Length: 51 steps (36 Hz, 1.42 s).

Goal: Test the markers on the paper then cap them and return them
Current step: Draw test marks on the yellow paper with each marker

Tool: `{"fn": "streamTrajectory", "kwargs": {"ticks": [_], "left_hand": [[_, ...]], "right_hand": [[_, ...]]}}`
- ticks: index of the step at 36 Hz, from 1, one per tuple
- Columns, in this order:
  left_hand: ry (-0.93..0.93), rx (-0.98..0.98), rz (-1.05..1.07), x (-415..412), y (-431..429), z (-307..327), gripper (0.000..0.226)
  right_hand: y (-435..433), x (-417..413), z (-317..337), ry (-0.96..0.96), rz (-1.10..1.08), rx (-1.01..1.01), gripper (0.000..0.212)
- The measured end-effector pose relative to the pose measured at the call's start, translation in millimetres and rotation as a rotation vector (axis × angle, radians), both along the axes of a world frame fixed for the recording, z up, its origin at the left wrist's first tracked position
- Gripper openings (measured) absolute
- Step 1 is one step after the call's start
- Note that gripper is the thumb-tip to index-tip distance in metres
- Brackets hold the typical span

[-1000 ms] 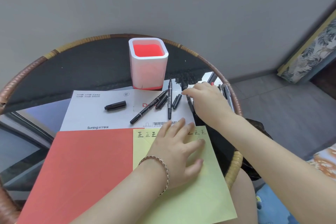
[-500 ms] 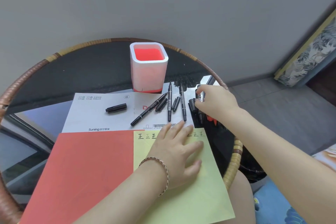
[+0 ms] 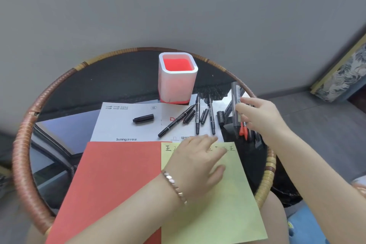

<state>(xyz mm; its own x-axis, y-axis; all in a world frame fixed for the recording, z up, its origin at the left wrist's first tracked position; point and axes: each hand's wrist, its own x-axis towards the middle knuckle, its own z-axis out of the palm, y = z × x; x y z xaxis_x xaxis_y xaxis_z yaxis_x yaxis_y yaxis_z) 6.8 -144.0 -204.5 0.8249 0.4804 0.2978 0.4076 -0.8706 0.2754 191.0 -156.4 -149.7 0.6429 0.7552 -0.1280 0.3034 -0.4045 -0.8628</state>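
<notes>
My left hand (image 3: 196, 161) lies flat, fingers spread, on the yellow paper (image 3: 213, 204), which carries a row of written test marks along its top edge. My right hand (image 3: 259, 117) is closed around a dark grey marker (image 3: 235, 103) lifted upright near the table's right rim. Several thin black markers (image 3: 198, 117) and loose caps lie on a white printed sheet (image 3: 122, 125). A thick black cap (image 3: 143, 119) lies apart to the left. A white pen cup with a red inside (image 3: 177, 77) stands behind them.
A red sheet (image 3: 114, 180) lies left of the yellow paper. More pens, some with red ends (image 3: 243, 130), lie under my right hand. The round glass table has a wicker rim (image 3: 25, 134). A grey wall stands behind; floor and a patterned cushion (image 3: 340, 73) are to the right.
My right hand moved from the thin markers to the right rim, closed on a dark grey marker and raised it upright. My left hand stayed pressed on the yellow paper.
</notes>
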Motion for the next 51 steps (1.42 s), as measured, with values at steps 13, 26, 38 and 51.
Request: {"fn": "streamTrajectory", "kwargs": {"ticks": [13,26,38,51], "left_hand": [[0.173,0.042,0.087,-110.3,7.4,-16.1,0.045],[0.183,0.017,0.092,-97.4,3.9,-20.3,0.046],[0.125,-0.088,0.103,-96.4,1.6,-20.4,0.044],[0.139,-0.092,0.105,-95.9,1.9,-19.4,0.045]], "right_hand": [[-46.7,-26.4,-9.7,0.375,-0.012,0.333,0.025],[-34.6,-79.1,-13.0,0.448,0.097,0.354,0.02],[-9.6,-130.3,-43.1,0.134,-0.013,0.307,0.033],[-9.3,-132.4,-65.6,-0.164,-0.072,0.327,0.037]]}}
